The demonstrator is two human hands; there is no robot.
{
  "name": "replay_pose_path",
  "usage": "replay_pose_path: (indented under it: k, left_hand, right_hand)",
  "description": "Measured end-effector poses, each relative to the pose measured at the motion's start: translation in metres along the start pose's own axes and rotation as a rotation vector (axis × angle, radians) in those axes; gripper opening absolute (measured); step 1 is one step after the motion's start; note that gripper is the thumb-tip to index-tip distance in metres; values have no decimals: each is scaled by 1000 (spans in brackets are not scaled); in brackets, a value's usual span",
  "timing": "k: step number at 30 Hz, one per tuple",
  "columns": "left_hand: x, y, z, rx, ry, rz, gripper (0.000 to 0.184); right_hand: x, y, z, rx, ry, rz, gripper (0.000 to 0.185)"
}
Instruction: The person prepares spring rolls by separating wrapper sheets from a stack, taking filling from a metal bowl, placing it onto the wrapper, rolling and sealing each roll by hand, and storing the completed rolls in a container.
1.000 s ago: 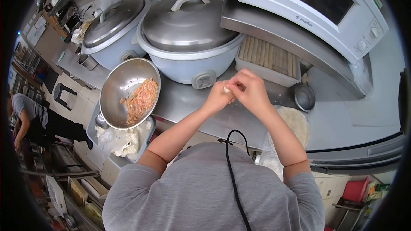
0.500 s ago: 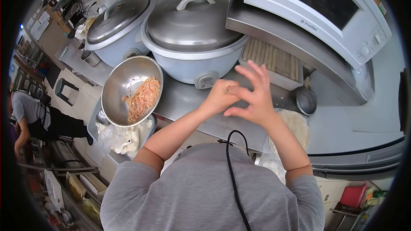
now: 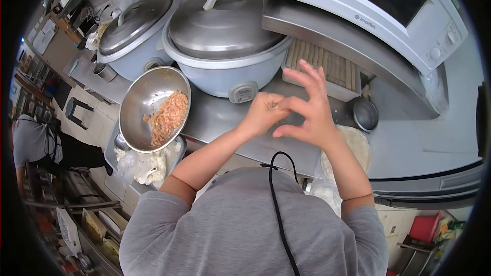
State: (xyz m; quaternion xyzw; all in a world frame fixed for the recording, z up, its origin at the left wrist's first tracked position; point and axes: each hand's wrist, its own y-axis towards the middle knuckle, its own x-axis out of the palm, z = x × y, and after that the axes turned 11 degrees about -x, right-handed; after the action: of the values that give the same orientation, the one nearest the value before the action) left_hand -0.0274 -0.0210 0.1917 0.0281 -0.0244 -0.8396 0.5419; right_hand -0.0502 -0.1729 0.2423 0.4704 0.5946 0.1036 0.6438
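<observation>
My left hand (image 3: 262, 116) is held over the steel counter with its fingers curled closed. A small pale thing shows at its fingertips, too little of it visible to name. My right hand (image 3: 311, 108) meets it there, index finger bent against the left fingertips, thumb apart and the other fingers spread upward. On the left, a steel mixing bowl (image 3: 134, 103) tilts on a tub and holds orange-pink minced filling (image 3: 170, 115). Beside my right forearm lies a stack of pale, flat rounds (image 3: 354, 148), partly in clear plastic.
Two large lidded rice cookers (image 3: 225, 71) (image 3: 134, 36) stand behind. A white tray of pale rolls (image 3: 322, 66) sits under a steel shelf (image 3: 337, 36) bearing a microwave (image 3: 378, 15). A small metal bowl (image 3: 365, 115) is at right. Another person (image 3: 38, 140) is at far left.
The view has shifted slightly. My right hand has turned a little, its raised fingers closer together, and my left fingers remain curled. The person at far left has moved slightly toward the left edge.
</observation>
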Motion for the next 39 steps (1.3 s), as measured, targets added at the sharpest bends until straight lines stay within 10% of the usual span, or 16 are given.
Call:
replay_pose_path:
  k: [11, 18, 22, 25, 31, 37, 39]
  left_hand:
    - [19, 16, -43, 81, 23, 58, 9]
    - [25, 39, -162, -274, -789, 336, 31]
    - [5, 28, -203, -590, -1028, 533, 36]
    - [-5, 12, -207, -372, -661, 568, 34]
    - [-31, -24, -207, -51, 420, 550, 28]
    - [-29, -39, -218, 43, 685, 495, 27]
    - [-29, -38, -219, 25, 669, 499, 26]
  right_hand:
    - [10, -27, 8, 44, -69, -251, 47]
    - [74, -136, 44, 600, 233, -93, 36]
    - [123, -210, 31, 269, -65, -423, 45]
    - [131, -220, 32, 108, -289, -547, 52]
    - [136, -179, 96, 597, -224, -721, 54]
    - [117, -192, 124, 630, -14, -411, 38]
    - [86, -186, 130, 974, 399, -348, 36]
